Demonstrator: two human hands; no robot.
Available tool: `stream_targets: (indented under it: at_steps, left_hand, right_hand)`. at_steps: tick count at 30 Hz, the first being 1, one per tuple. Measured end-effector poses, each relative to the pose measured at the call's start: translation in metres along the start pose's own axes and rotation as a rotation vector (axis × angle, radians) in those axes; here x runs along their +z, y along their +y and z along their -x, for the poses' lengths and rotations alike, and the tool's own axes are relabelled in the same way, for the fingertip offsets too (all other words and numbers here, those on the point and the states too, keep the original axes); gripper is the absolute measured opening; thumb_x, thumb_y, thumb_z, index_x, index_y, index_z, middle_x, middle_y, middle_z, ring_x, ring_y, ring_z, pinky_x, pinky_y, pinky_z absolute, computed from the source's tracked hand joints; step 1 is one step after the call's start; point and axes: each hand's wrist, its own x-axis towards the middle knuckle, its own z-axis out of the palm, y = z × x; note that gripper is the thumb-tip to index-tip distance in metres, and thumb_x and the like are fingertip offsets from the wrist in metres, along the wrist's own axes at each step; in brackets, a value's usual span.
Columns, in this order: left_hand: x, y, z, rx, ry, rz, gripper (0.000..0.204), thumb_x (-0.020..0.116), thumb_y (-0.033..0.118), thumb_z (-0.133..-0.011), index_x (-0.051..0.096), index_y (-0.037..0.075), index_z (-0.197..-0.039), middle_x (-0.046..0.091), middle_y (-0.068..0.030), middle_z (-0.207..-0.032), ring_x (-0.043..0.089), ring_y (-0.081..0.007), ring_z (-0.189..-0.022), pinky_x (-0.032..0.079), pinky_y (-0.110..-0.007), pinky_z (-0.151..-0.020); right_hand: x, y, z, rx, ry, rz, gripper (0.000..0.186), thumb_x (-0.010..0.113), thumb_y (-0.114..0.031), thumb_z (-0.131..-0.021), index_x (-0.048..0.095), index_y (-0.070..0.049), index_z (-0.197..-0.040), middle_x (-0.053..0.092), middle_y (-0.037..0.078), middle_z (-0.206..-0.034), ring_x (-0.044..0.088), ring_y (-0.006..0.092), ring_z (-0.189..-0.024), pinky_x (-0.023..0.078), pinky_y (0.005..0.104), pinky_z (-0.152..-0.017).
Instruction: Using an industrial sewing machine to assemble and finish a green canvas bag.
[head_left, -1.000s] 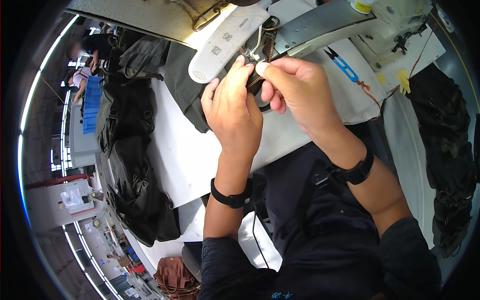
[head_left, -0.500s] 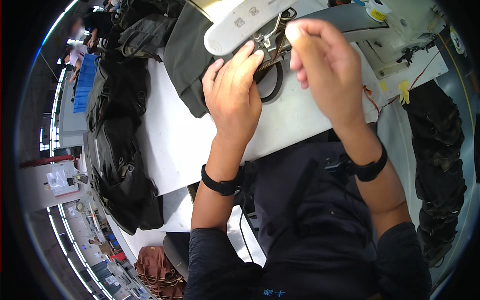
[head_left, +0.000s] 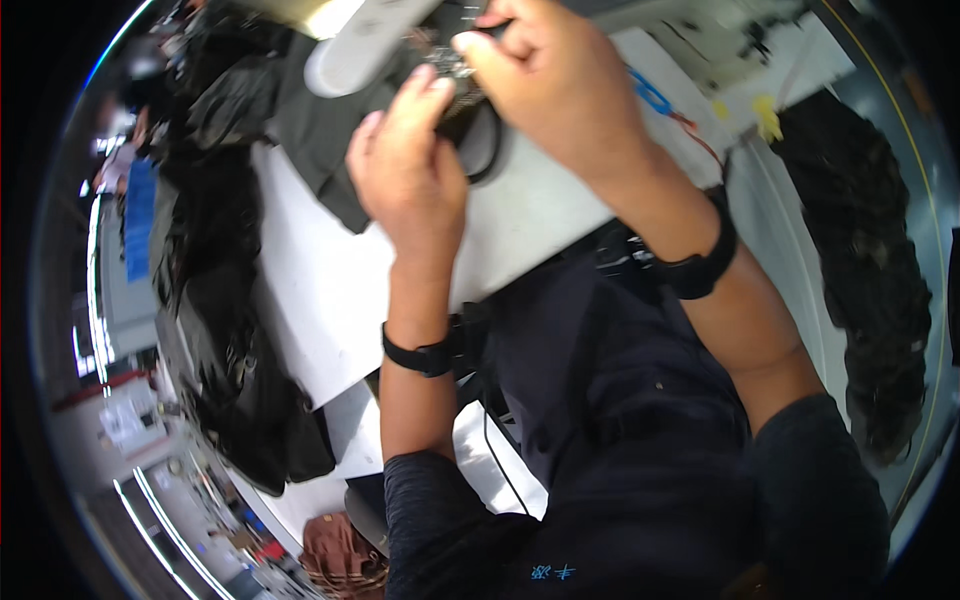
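A dark green-grey bag (head_left: 318,150) lies on the white table under the pale head of a sewing machine (head_left: 365,45). My left hand (head_left: 408,165) rests on the bag just before the needle area, its fingers stretched out over the cloth. My right hand (head_left: 545,75) is raised at the right of the machine's metal needle parts (head_left: 445,60), fingers curled in a pinch. Whatever is between those fingertips is too blurred to tell. A dark strap loop (head_left: 490,150) curves out beneath my hands.
Dark bags (head_left: 235,360) are piled along the left table edge (head_left: 300,300). More dark bags (head_left: 850,260) form a long heap at the right. Blue loop handles (head_left: 650,92) with a reddish cord lie beside my right forearm. A brown bag (head_left: 340,555) sits at the lower left.
My right hand has moved left and up, closer to the needle parts. My left hand stays on the bag. The whole view has shifted, and the blue handles now show.
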Motion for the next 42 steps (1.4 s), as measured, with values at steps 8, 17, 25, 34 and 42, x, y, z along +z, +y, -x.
stream_targets:
  at_steps: [8, 17, 25, 34, 42]
  left_hand:
    - [0.005, 0.006, 0.002, -0.027, 0.034, 0.050, 0.047, 0.062, -0.008, -0.081, 0.069, 0.011, -0.124, 0.070, -0.0090, -0.132, 0.067, -0.0236, -0.119, 0.043, -0.044, -0.107]
    - [-0.012, 0.002, -0.004, 0.026, -0.031, 0.000, 0.042, 0.066, -0.007, -0.081, 0.071, 0.008, -0.120, 0.074, -0.0083, -0.118, 0.069, -0.0229, -0.109, 0.048, -0.041, -0.099]
    - [-0.012, 0.007, -0.005, -0.005, 0.020, 0.045, 0.036, 0.066, -0.007, -0.079, 0.073, 0.007, -0.111, 0.076, -0.0054, -0.107, 0.072, -0.0217, -0.098, 0.051, -0.039, -0.096]
    - [-0.014, 0.003, -0.008, -0.003, 0.028, 0.049, 0.036, 0.068, -0.011, -0.079, 0.074, 0.010, -0.108, 0.078, -0.0056, -0.111, 0.071, -0.0178, -0.089, 0.046, -0.031, -0.081]
    - [-0.014, 0.006, -0.007, -0.047, 0.033, 0.059, 0.036, 0.069, -0.010, -0.079, 0.074, 0.011, -0.109, 0.077, -0.0041, -0.109, 0.071, -0.0182, -0.092, 0.045, -0.032, -0.084]
  right_hand:
    - [-0.008, 0.012, 0.034, 0.581, -0.411, -0.806, 0.019, 0.063, -0.018, -0.100, 0.070, 0.000, -0.102, 0.073, 0.007, -0.087, 0.060, 0.0069, -0.059, 0.047, 0.0220, -0.051]
    - [-0.005, 0.001, 0.027, 0.600, -0.400, -0.916, 0.017, 0.064, -0.015, -0.101, 0.071, 0.000, -0.102, 0.073, 0.007, -0.084, 0.058, 0.0064, -0.059, 0.045, 0.0214, -0.052]
    - [0.004, -0.006, 0.030, 0.666, -0.266, -0.899, 0.018, 0.067, -0.013, -0.098, 0.067, -0.004, -0.083, 0.066, 0.002, -0.072, 0.053, 0.0058, -0.055, 0.042, 0.0211, -0.053]
    - [0.002, -0.003, 0.024, 0.725, -0.275, -0.934, 0.017, 0.067, -0.016, -0.097, 0.069, -0.002, -0.087, 0.066, 0.003, -0.069, 0.053, 0.0049, -0.052, 0.041, 0.0216, -0.049]
    - [-0.003, 0.001, 0.024, 0.734, -0.296, -0.964, 0.024, 0.060, -0.019, -0.101, 0.070, 0.001, -0.093, 0.069, 0.007, -0.072, 0.054, 0.0078, -0.052, 0.043, 0.0230, -0.052]
